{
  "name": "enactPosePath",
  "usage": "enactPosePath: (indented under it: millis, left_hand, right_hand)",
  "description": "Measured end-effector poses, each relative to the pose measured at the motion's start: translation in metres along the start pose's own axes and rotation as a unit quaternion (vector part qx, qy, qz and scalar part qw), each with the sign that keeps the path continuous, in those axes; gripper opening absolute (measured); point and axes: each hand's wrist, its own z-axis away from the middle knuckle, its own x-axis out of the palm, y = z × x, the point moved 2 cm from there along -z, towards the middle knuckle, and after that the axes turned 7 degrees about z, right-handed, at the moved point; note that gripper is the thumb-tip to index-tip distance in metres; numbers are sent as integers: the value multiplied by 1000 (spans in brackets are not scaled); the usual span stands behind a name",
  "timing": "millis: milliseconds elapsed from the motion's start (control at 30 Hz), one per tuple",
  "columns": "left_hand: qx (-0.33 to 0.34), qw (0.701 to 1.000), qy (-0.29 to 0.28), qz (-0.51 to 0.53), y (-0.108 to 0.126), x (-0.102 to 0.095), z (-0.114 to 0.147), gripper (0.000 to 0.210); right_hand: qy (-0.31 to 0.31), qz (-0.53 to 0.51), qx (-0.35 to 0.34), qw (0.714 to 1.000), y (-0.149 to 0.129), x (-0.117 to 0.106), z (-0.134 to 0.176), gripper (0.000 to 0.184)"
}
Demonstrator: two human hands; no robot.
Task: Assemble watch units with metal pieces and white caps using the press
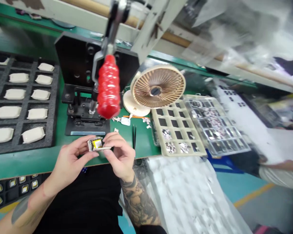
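My left hand (74, 157) pinches a small white device casing (90, 145) by its left end, above the bench's front edge. The casing is open, and a yellow and silver block (97, 143) shows inside it. My right hand (119, 152) is closed at the casing's right side, its thumb and fingers on a thin white cover piece (104, 148). Whether this piece is joined to the casing I cannot tell. Just beyond my hands stands a black press (85, 120) with a red lever handle (109, 87). Black tweezers (134, 136) lie right of my right hand.
On the left, a black foam tray (54, 130) holds several white casings. A small fan (158, 87) and compartment boxes (164, 148) of small parts stand to the right. Below the bench, another black tray (8, 195) holds open units. A person's arm (283, 165) shows at far right.
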Motion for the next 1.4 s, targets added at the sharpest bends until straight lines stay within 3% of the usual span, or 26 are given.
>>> enactPosePath:
  millis: [67,200,300,500,600,733,1233,1400]
  left_hand:
    - [3,1000,-2,-20,-2,-1,0,49]
    - [5,1000,-5,-29,-1,-1,0,51]
    - [-2,1000,-6,-20,1,1,-1,52]
    - [-14,1000,-19,-14,1,3,-1,51]
    - [-15,1000,-16,-5,0,3,-1,50]
    - [-22,999,-24,25,-2,4,-1,52]
    - [-15,999,-47,13,-2,3,-2,53]
    - [4,999,-52,-2,-1,3,-3,53]
  right_hand:
    - [40,-18,20,999,0,0,3,9]
    - [135,-42,157,977,5,-4,10,19]
    - [154,-77,201,964,12,-8,12,23]
    - [133,-70,212,966,17,-9,8,25]
    - [79,-67,192,976,9,-8,6,23]
    - [17,-40,147,988,2,-10,8,35]
    - [11,-19,151,988,6,-10,8,33]
    - [-33,35,120,992,5,-9,9,25]
